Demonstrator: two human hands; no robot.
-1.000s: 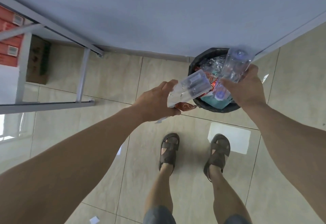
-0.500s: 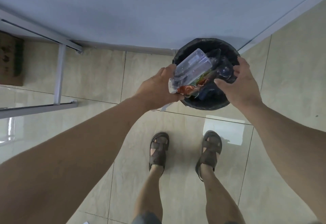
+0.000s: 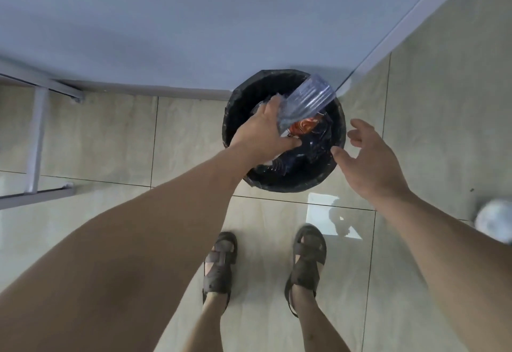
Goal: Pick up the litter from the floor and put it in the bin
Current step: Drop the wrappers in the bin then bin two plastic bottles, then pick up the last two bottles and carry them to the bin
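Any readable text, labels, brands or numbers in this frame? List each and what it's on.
None readable.
Clear plastic bottle gripped by the left hand: no label visible.
Orange-red wrapper in the bin: print, if any, too blurred to read.
White round object at the right edge: blurred, no text legible.
Right hand: holds nothing.
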